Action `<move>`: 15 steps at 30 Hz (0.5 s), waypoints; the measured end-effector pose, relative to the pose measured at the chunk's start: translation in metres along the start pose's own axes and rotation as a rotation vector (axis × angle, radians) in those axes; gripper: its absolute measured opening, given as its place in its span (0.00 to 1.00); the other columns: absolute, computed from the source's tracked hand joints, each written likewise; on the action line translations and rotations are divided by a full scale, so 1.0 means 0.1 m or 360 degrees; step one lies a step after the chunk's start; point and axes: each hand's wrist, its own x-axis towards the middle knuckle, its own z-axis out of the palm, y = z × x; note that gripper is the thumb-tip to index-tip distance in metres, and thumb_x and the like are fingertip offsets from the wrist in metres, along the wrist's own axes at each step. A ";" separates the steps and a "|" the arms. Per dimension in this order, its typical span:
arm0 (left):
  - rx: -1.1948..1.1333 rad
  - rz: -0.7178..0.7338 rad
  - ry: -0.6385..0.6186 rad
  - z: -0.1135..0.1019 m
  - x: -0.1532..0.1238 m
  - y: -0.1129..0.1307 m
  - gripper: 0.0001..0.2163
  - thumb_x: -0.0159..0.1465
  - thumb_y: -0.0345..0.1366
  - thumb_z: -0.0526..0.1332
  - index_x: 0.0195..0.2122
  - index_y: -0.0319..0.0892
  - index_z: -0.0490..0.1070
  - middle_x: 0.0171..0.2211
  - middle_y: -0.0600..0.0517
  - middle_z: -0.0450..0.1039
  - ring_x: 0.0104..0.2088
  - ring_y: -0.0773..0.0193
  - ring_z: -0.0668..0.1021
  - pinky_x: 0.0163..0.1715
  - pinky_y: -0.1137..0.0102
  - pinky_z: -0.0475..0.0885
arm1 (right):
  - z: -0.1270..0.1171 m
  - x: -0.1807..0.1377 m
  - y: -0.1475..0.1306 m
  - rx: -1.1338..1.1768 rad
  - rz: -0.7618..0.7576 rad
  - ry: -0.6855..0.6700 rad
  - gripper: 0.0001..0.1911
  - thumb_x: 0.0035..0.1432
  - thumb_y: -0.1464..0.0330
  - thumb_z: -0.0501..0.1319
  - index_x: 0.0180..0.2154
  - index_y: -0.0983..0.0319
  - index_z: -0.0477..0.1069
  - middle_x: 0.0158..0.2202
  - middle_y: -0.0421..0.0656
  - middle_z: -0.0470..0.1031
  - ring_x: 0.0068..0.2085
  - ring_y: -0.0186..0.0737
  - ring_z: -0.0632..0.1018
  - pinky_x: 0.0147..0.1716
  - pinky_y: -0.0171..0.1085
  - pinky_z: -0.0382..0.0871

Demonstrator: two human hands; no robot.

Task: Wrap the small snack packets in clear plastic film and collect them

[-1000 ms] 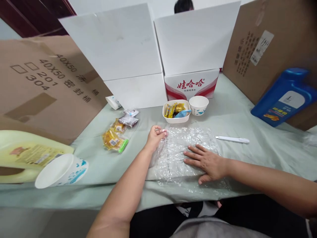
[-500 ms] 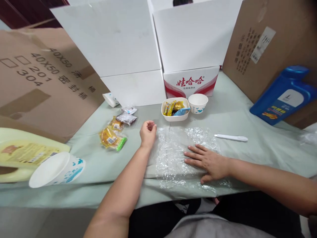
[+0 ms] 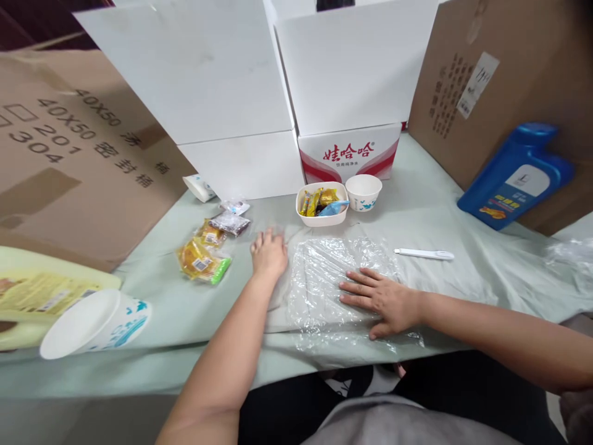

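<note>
A sheet of clear, crinkled plastic film [image 3: 319,284] lies spread on the green tablecloth in front of me. My right hand [image 3: 386,303] rests flat on its right part, fingers stretched and apart. At the upper left edge of the film, my left hand [image 3: 269,254] lies palm down with its fingers reaching forward. Neither hand grips anything. To the right of the film is a white utility knife [image 3: 424,254]. Beyond the film stands a white bowl [image 3: 319,221] of wrapped snacks, touching or very near a paper cup [image 3: 364,193] with a blue pattern.
Several wrapped snacks [image 3: 201,259] lie left of my left hand. A large paper cup [image 3: 120,321] lies tilted by a pale yellow bottle [image 3: 50,296]. A blue bottle [image 3: 514,179] leans at right. White boxes [image 3: 241,164] and brown cartons [image 3: 463,111] wall the table's back and sides.
My left hand has gone from curled fingers to lying open, palm down, on the table at the film's edge. The right hand stays flat on the film. The view has shifted slightly.
</note>
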 end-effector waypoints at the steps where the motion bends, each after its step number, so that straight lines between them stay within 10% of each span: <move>1: -0.0022 -0.0038 0.0091 -0.02 0.01 -0.02 0.14 0.61 0.32 0.57 0.48 0.40 0.74 0.56 0.37 0.67 0.55 0.40 0.67 0.50 0.47 0.65 | 0.00 0.00 0.01 0.0000 0.0001 0.0001 0.48 0.53 0.48 0.61 0.68 0.59 0.47 0.70 0.48 0.44 0.70 0.57 0.41 0.65 0.56 0.28; 7: -0.0267 0.0408 0.0108 0.00 0.03 0.09 0.08 0.62 0.32 0.58 0.38 0.43 0.77 0.41 0.46 0.75 0.47 0.52 0.72 0.48 0.59 0.68 | 0.01 0.00 0.01 0.0006 -0.0008 0.0006 0.48 0.54 0.47 0.60 0.68 0.58 0.47 0.71 0.48 0.44 0.70 0.57 0.41 0.65 0.56 0.28; 15: -0.0178 0.0376 0.0059 0.22 0.07 0.09 0.09 0.63 0.30 0.55 0.33 0.43 0.75 0.36 0.45 0.75 0.43 0.51 0.72 0.44 0.59 0.68 | 0.03 -0.01 0.02 0.0032 -0.0005 0.0026 0.49 0.53 0.47 0.61 0.69 0.57 0.46 0.71 0.48 0.44 0.70 0.58 0.41 0.65 0.58 0.30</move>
